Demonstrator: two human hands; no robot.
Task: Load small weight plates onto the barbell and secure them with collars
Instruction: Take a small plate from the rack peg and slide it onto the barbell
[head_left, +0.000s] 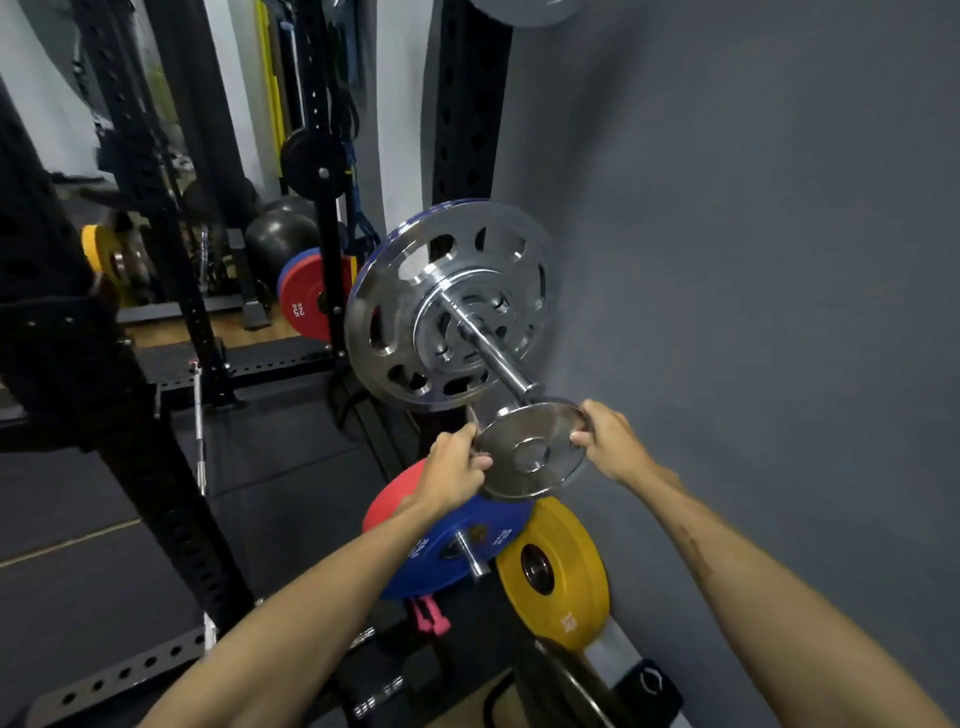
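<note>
A small chrome weight plate (532, 449) is held up just below the tip of the barbell sleeve (496, 353). My left hand (457, 467) grips its left rim and my right hand (610, 439) grips its right rim. The sleeve sticks out toward me from a large chrome plate with holes (415, 306) and a smaller chrome plate (462, 332) loaded on it. A blue rim shows behind the large plate. A pink collar (428, 616) lies low down under the stored plates.
Below my hands, red (389, 499), blue (457, 551) and yellow (558, 571) bumper plates hang on storage pegs. A grey wall (753, 260) runs close on the right. Black rack uprights (156, 364) stand to the left, with more plates and a ball behind.
</note>
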